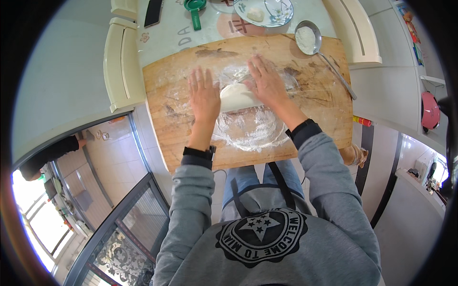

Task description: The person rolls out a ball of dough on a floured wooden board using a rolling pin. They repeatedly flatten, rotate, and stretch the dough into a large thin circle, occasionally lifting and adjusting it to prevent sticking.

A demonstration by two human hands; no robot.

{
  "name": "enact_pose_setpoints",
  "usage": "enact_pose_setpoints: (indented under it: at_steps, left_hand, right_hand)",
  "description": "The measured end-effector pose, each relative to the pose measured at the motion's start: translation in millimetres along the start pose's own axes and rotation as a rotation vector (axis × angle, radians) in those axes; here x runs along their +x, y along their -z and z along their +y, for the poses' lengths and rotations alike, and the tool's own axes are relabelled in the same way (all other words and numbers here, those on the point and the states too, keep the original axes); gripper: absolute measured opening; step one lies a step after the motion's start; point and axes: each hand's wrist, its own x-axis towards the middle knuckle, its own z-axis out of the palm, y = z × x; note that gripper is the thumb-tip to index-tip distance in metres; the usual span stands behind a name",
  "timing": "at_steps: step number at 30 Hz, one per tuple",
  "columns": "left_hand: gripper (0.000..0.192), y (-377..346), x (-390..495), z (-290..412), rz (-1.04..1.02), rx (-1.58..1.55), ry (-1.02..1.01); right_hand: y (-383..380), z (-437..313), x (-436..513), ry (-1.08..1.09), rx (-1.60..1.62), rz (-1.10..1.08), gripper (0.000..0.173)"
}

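Note:
A pale dough sheet [239, 97] lies rolled or folded, with a rounded far edge and a straight near edge, on a floured wooden board [318, 118]. My left hand [204, 94] rests flat at its left end, fingers stretched forward. At the right end, my right hand [266, 82] lies over the dough with fingers extended. Whether a rolling pin is inside the dough is hidden. Loose flour [250, 132] covers a rounded patch on the near side.
A metal ladle of flour [306, 40] rests on the board's far right corner. Beyond are a floral plate [279, 21] holding a pale lump [255, 14], a green scoop [195, 18] and a phone [154, 12]. Chairs [123, 66] flank the table. A person's dark sleeve [59, 152] shows far left.

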Motion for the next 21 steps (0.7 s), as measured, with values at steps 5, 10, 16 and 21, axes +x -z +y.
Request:
enact_pose_setpoints:
  at_steps: [5,10,16,21]
  left_hand:
    - [0.062,9.7,-45.2,37.2,0.006,-0.140,-0.401]
    - [0.067,-3.2,-44.0,22.3,-0.079,-0.053,-0.371]
    - [0.058,-4.5,-159.5,49.4,-0.084,-0.190,-0.308]
    - [0.067,6.3,-220.8,74.4,-0.182,-0.247,-0.255]
  right_hand:
    - [8.1,-30.7,-50.8,0.260,0.108,-0.084,0.058]
    - [-6.6,-17.8,-60.0,0.208,0.005,-0.240,0.054]
    - [23.6,-58.4,-147.7,0.117,0.133,-0.215,0.059]
    - [35.5,-92.2,-198.0,0.016,0.138,-0.273,0.065]
